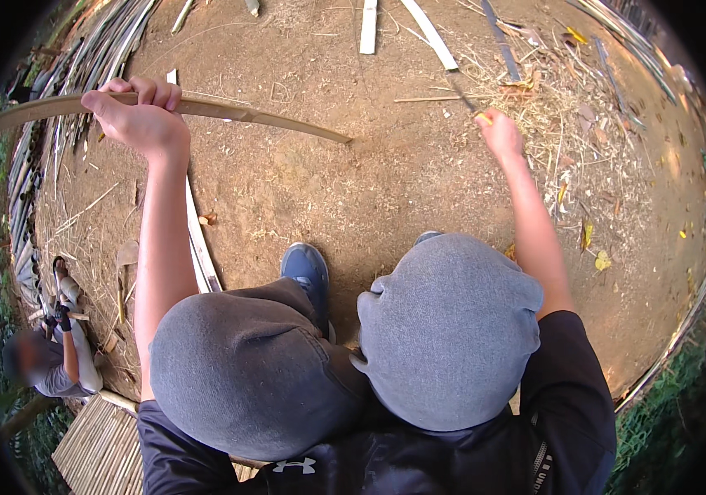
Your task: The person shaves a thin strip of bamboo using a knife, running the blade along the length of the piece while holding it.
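A long, narrow, curved strip of split bamboo [270, 122] runs sideways in front of me, from the left rim to a free tip near the middle. My left hand [143, 120] is closed round it left of centre, fingers over the far side. Farther right, my right hand [501, 139] is closed on a knife with a thin dark blade [463, 94] pointing away and to the left. A bit of its yellow handle shows; the rest is inside my fist. The blade is apart from the strip.
Long poles [81, 82] lie piled along the left. Pale strips [431, 35] lie ahead, and shavings [547, 132] litter the dirt at right. A gloved person [60, 355] sits at lower left, beside a slatted bamboo platform [105, 450].
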`<state>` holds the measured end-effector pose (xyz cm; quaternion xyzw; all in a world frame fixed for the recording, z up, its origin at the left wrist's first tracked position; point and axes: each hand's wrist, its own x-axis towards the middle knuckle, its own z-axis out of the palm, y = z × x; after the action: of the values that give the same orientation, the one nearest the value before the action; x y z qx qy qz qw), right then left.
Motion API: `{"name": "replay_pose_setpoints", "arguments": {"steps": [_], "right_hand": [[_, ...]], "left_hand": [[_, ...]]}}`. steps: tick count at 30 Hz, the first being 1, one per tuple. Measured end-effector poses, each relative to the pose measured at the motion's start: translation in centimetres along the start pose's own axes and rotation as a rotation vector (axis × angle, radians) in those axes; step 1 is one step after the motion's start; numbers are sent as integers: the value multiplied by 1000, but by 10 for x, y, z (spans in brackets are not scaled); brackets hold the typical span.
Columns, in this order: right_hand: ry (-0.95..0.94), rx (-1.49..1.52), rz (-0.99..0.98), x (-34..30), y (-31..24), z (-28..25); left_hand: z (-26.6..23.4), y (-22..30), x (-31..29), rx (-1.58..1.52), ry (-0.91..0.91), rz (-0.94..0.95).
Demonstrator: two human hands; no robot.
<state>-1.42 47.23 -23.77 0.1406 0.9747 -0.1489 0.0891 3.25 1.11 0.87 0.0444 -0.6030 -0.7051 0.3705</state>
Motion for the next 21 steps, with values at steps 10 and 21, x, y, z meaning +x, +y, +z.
{"name": "replay_pose_setpoints", "arguments": {"steps": [10, 21], "right_hand": [[-275, -178, -435, -5, 45, -53], [39, 389, 51, 2, 88, -28]], "left_hand": [[3, -1, -2, 3, 16, 15], [-1, -2, -2, 12, 42, -9]]}}
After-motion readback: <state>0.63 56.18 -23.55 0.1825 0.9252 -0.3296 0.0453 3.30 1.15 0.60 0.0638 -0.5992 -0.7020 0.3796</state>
